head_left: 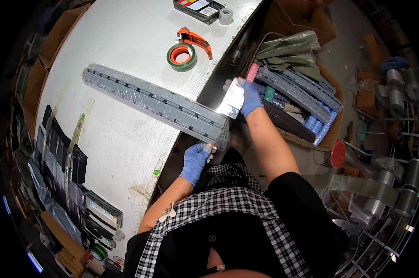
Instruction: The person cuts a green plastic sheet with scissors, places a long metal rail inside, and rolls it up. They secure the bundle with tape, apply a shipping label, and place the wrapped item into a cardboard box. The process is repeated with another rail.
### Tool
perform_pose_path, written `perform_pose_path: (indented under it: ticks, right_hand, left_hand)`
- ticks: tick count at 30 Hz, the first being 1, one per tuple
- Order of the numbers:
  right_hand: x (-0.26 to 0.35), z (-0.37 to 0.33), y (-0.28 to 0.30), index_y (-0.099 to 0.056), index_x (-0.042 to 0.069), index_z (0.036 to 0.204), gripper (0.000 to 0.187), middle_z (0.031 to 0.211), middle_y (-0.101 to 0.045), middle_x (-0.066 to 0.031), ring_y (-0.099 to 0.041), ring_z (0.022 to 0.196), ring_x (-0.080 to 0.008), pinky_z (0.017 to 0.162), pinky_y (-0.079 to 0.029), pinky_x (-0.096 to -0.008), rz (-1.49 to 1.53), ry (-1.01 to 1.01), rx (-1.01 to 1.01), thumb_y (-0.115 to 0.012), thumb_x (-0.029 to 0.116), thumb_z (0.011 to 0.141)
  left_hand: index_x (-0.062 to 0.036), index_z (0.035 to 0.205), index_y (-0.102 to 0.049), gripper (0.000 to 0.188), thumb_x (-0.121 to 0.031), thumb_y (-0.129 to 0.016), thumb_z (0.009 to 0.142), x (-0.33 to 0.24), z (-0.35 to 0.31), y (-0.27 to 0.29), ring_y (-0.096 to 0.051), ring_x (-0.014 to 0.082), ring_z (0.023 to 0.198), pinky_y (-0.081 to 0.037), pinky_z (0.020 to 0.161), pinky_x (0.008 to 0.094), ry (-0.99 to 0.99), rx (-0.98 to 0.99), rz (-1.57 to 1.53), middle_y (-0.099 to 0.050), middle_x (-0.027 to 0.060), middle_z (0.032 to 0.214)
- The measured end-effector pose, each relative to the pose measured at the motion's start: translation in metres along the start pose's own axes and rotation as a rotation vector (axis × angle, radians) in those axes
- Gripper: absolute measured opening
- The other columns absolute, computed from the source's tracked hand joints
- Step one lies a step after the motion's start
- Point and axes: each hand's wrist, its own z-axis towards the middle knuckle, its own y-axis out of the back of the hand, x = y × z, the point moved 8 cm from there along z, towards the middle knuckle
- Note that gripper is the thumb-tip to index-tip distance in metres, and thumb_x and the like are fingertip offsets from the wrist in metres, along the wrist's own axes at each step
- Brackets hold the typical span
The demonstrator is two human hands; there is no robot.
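A film-wrapped grey bundle (149,107) is being carried by the bench (121,37), its long axis slanting from far left to an end overhanging between the hands. The left hand (196,161) is being held nearer that end, fingers curled; whether anything is being pinched cannot be told. A silvery packet (231,99) is being gripped by the right hand (251,98).

1. Your left hand (195,162) and right hand (251,98): matt gloves, apparently knitted cloth, paler at the fingertips.
2. Silvery packet (232,98) by your right hand: smooth, glossy, mirror-bright in patches; you cannot tell foil from film.
3. Long grey bundle (149,105) before you: smooth, plastic-looking strips under clear, crinkled, shiny film.
4. Your table (126,28): painted look, scuffed, faintly grained.
5. Orange dispenser (198,38): smooth, plastic-looking.
6. Tape roll (182,68): smooth, slightly glossy.
7. Carton (334,129): matt cardboard.
8. Your apron (195,209): matt, checked cloth.
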Motion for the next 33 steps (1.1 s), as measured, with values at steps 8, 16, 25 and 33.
perform_pose_path:
  ticks: [8,16,25,33]
  right_hand:
    - [-0.042,0.025,0.021,-0.06,0.012,0.081,0.024,0.08,-0.066,-0.0141,-0.064,0.072,-0.0377,0.07,-0.054,-0.0538,0.348,-0.216,0.533,-0.054,0.034,0.091]
    - [-0.059,0.01,0.032,-0.062,0.007,0.091,0.039,0.089,-0.068,-0.0225,-0.068,0.079,-0.0386,0.074,-0.057,-0.0513,0.131,-0.202,0.14,-0.054,0.045,0.094]
    - [-0.122,-0.063,0.038,-0.052,0.006,0.132,0.075,0.126,-0.059,-0.0203,-0.058,0.115,-0.0381,0.097,-0.049,-0.0489,0.108,-0.195,0.14,-0.025,0.066,0.096]
    - [-0.148,-0.157,0.021,-0.047,0.001,0.127,0.045,0.114,-0.063,-0.0167,-0.064,0.105,-0.0261,0.093,-0.052,-0.0374,-0.291,-0.059,0.384,-0.064,0.014,0.088]
  left_hand:
    - [-0.004,0.091,-0.07,0.055,-0.056,-0.053,0.09,0.0,0.022,0.026,-0.065,0.0384,0.081,-0.049,0.074,0.0478,-0.428,-0.032,1.012,-0.068,0.0207,0.086]
    - [-0.0154,0.131,-0.048,0.089,-0.032,-0.085,0.051,-0.173,-0.019,-0.027,-0.048,0.0372,0.118,-0.034,0.104,0.0529,-1.311,-0.032,1.676,-0.053,0.0127,0.125]
    - [-0.0205,0.129,-0.054,0.093,-0.037,-0.089,0.043,-0.187,0.044,-0.047,-0.053,0.0273,0.117,-0.035,0.105,0.0426,-0.994,0.161,1.852,-0.059,0.0063,0.122]
    - [-0.0221,0.128,-0.057,0.091,-0.046,-0.087,0.046,-0.2,0.069,-0.054,-0.059,0.0251,0.109,-0.045,0.097,0.0359,-0.716,0.354,1.981,-0.062,0.0055,0.119]
